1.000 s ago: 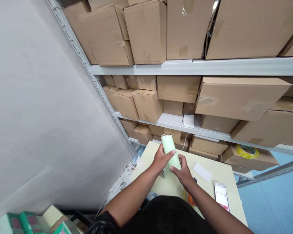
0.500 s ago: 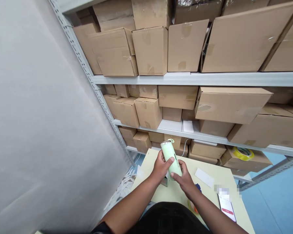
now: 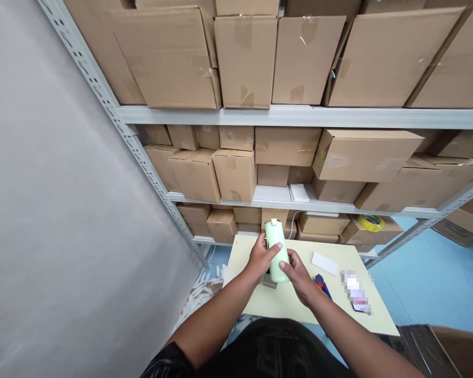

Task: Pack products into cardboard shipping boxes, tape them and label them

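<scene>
Both hands hold a pale green bottle (image 3: 278, 262) above the table, nearly upright. A small tab or loop in the same green shows at its top. My left hand (image 3: 261, 258) wraps the bottle's left side, thumb lying across the front. At the lower right, my right hand (image 3: 298, 275) grips it with fingers behind and thumb in front. Partly hidden beneath the bottle and my left hand is a small grey-green box (image 3: 270, 282) on the table.
The cream table (image 3: 299, 310) bears a white card or flat box (image 3: 324, 263), a blue and orange object (image 3: 322, 286) and a blurred-out phone (image 3: 356, 294). Behind stands a metal shelf (image 3: 299, 116) of cardboard boxes, with a yellow tape roll (image 3: 371, 223) low down. Paper strips (image 3: 199, 294) lie left.
The bottle has been turned between my hands: its top tab now faces me, and it stands straighter. My view has shifted, bringing a cardboard box at lower right into sight.
</scene>
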`<state>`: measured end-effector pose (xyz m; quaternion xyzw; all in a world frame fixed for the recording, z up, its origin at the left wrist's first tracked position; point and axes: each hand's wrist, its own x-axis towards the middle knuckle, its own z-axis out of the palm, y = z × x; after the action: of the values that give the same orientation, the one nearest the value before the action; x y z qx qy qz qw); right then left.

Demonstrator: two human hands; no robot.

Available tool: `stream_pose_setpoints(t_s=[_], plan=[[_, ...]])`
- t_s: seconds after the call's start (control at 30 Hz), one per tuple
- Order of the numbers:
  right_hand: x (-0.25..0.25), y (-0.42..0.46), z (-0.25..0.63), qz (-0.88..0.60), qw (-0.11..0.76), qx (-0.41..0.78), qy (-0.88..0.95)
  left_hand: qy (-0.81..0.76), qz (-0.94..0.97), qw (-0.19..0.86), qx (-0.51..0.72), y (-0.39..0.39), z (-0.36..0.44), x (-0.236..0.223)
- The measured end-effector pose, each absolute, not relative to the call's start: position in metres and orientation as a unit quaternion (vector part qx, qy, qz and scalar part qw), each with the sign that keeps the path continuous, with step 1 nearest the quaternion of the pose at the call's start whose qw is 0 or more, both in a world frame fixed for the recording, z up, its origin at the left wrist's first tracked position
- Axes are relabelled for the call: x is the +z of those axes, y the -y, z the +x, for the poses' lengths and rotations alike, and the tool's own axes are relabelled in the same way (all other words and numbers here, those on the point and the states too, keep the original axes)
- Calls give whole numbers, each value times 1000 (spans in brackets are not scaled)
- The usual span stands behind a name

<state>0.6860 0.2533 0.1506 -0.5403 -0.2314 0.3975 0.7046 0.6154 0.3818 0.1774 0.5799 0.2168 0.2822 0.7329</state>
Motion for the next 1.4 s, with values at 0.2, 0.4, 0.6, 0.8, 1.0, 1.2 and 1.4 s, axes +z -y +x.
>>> stream_pose_setpoints(t_s=[0.2, 0.4, 0.6, 0.8, 1.0, 1.2, 1.4], plan=[[148, -249, 679, -525, 692, 445, 217, -220, 581, 746, 239, -381, 615, 175], [146, -251, 691, -632, 668, 290, 265, -216, 597, 721, 278, -383, 621, 175], [143, -250, 701, -581, 665, 373, 284, -212, 558, 758, 262, -382, 627, 178], [129, -256, 704, -721, 586, 228, 291, -284, 558, 726, 283, -377, 630, 164], [126, -242, 714, -634, 632, 320, 311, -269, 475, 782, 301, -377, 631, 165], [131, -240, 743, -642, 677, 284, 222, -218, 426, 852, 211, -381, 625, 167], [158, -268, 761, -566, 703, 338, 268, -144, 419, 875, 196, -378, 626, 164]])
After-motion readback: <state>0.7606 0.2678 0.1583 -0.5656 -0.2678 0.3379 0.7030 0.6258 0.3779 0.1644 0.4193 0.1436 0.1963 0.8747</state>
